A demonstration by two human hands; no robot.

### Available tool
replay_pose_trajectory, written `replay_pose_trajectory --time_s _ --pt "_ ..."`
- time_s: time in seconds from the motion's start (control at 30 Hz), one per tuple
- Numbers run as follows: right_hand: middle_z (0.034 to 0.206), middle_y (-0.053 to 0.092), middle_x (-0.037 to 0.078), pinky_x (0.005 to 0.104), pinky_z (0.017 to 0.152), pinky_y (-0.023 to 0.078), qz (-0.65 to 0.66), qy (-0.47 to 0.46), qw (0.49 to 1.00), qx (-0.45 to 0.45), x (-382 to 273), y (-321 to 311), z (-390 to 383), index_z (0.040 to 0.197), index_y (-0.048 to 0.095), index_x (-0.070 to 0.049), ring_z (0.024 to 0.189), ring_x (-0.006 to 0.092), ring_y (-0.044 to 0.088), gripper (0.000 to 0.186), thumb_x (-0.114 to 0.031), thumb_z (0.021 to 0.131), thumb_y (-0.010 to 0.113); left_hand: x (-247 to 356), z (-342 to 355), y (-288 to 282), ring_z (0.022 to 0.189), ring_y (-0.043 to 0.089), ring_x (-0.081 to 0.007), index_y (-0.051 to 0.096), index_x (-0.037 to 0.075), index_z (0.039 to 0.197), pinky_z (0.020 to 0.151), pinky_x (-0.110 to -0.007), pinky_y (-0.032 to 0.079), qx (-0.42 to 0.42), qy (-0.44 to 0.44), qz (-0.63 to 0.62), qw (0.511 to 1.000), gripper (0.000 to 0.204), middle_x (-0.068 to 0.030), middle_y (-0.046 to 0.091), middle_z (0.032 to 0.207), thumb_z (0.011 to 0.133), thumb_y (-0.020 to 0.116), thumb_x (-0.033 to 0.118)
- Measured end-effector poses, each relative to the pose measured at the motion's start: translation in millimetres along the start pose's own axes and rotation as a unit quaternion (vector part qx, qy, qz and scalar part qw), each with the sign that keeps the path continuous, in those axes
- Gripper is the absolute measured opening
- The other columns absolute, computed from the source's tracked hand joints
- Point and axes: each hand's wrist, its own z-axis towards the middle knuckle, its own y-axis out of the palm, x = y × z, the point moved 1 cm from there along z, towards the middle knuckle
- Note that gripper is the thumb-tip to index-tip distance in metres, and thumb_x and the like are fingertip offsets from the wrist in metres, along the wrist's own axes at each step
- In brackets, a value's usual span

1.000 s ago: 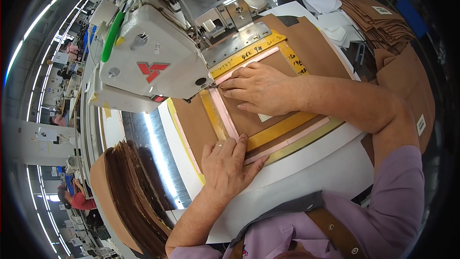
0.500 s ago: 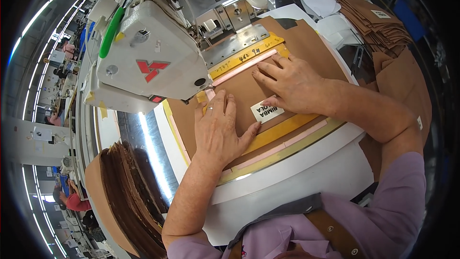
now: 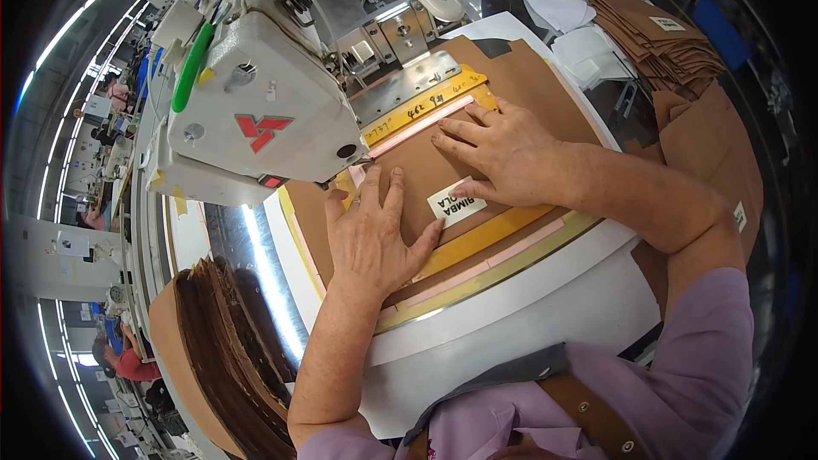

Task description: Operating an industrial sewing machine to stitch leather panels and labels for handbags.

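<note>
A flat brown sheet (image 3: 558, 111), leather-like, lies in a pale template with yellow-green edging (image 3: 409, 314) under the head of a white sewing machine (image 3: 213, 128). My left hand (image 3: 371, 243) rests on the sheet close to the needle area, fingers spread. Further right, my right hand (image 3: 503, 153) lies flat, its fingertips near a pink strip (image 3: 417, 129) along a yellow bar with handwriting (image 3: 426, 106). A white printed label (image 3: 456, 204) sits between my hands, my right thumb touching it. A second yellow strip (image 3: 477, 243) crosses the sheet nearer me. The needle tip is hard to make out.
A thick stack of brown pieces (image 3: 200, 349) stands at the lower left. More brown pieces (image 3: 656, 34) are piled at the far right, beside crumpled white sheets (image 3: 588, 51). A metal clamp plate (image 3: 409, 87) borders the yellow bar. Other people work in the left background.
The view has shifted slightly. The sheet, label and both hands appear a little further left. My left fingers look slightly more spread; both hands stay on the sheet.
</note>
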Motion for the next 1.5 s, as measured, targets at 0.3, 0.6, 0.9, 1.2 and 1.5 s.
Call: replay_pose_trajectory --time_s 0.3,0.6,0.9,1.2,1.5 --pt "0.131 0.063 0.015 0.0517 0.119 0.035 0.0 -0.028 1.0 0.003 9.3 -3.4 -0.5 0.134 0.064 -0.001 0.131 0.0309 0.056 0.076 -0.064 0.091 0.063 -4.3 -2.4 -0.9 0.112 0.065 -0.0274 0.062 0.006 0.138 0.102 -0.049 0.036 -0.015 -0.023 0.023 0.999 0.076 -0.0191 0.059 0.138 0.084 0.068 0.058" --pt "0.122 0.06 0.022 0.0509 0.117 0.036 -0.007 -0.071 0.997 0.015 -10.0 11.0 16.7 0.133 0.06 0.007 0.127 0.0343 0.055 0.083 -0.066 0.093 0.058 -16.4 -10.9 0.4 0.109 0.067 -0.0263 0.055 0.014 0.147 0.103 -0.049 0.035 -0.06 -0.06 0.06 0.995 0.077 -0.0185 0.052 0.145 0.086 0.065 0.06" --pt "0.126 0.058 0.023 0.0516 0.117 0.035 0.011 -0.078 0.997 -0.028 -23.2 7.5 27.5 0.135 0.058 0.007 0.128 0.0347 0.054 0.084 -0.066 0.095 0.053 -29.3 -19.7 -3.3 0.103 0.07 -0.0242 0.054 0.013 0.148 0.106 -0.052 0.033 -0.047 -0.059 0.086 0.993 0.08 -0.0157 0.059 0.137 0.088 0.062 0.065" --pt "0.135 0.059 0.016 0.0491 0.116 0.033 0.085 -0.08 0.993 -0.028 -22.5 0.5 36.5 0.132 0.063 0.002 0.13 0.0291 0.05 0.077 -0.065 0.095 0.054 -42.7 -28.5 -2.2 0.084 0.067 -0.0215 0.058 0.013 0.145 0.099 -0.046 0.035 -0.022 -0.078 0.109 0.991 0.081 -0.0123 0.063 0.113 0.089 0.059 0.07" --pt "0.13 0.059 0.013 0.0427 0.105 0.039 0.096 -0.096 0.989 0.061 -31.0 11.1 42.1 0.128 0.066 0.002 0.123 0.0261 0.052 0.074 -0.063 0.092 0.062 -51.1 -30.8 -10.0 0.092 0.065 -0.0234 0.061 0.01 0.143 0.09 -0.042 0.038 -0.078 -0.128 0.113 0.982 0.08 -0.0142 0.068 0.108 0.09 0.056 0.071"
